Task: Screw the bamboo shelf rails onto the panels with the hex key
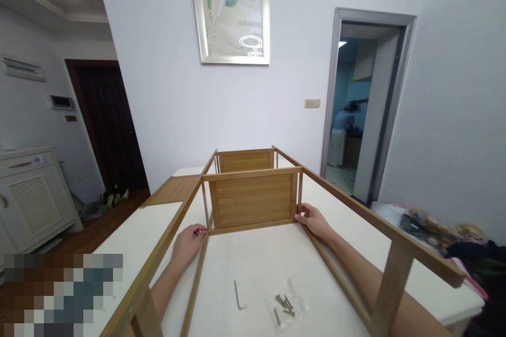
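Observation:
A wooden shelf frame (343,190) lies on its side on the white table (253,266), with slatted-looking wood panels set across it. The nearer shelf panel (253,197) stands upright between the side rails. At this panel's lower left corner is my left hand (188,242), its fingers curled together; whatever is between the fingertips is too small to tell. My right hand (314,222) grips the frame at the panel's lower right corner, thumb on the near side. An Allen key (237,295) rests between my forearms, beside a clear plastic bag (296,301) with several screws (285,304).
Another wood panel (174,189) lies flat at the table's left. A pile of clothes or bags (443,231) is at the right. Behind the table is a white wall with a framed picture (233,10). A person (340,131) stands beyond the doorway at right.

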The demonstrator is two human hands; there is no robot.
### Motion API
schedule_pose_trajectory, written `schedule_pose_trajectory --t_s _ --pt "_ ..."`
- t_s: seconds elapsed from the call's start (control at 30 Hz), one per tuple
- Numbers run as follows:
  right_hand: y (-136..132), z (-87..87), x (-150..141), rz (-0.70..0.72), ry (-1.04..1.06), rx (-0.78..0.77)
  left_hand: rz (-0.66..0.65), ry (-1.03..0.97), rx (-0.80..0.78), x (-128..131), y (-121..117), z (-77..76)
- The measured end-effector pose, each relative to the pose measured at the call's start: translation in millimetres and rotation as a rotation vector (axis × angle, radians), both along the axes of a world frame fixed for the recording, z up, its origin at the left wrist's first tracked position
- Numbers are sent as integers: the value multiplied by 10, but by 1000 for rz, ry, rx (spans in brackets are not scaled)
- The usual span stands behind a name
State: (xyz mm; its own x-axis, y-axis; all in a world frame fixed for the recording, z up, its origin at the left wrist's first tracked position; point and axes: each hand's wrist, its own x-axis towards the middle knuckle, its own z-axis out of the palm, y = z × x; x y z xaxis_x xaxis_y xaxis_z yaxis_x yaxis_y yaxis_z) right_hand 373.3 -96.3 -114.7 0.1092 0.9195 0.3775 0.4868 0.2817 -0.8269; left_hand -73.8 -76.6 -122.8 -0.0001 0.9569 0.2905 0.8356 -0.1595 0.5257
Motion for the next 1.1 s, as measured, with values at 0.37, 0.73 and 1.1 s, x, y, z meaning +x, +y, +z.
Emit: schedule_pose_trajectory --t_s 0.37,0.73,1.1 --pt "-80 69 -54 -13 -10 24 34 88 -2 6 11 -41" --pt "-133 42 -122 -245 -53 45 24 63 -24 24 -45 20" --pt "-200 114 -162 -277 -159 1 -10 43 -42 52 -115 97"
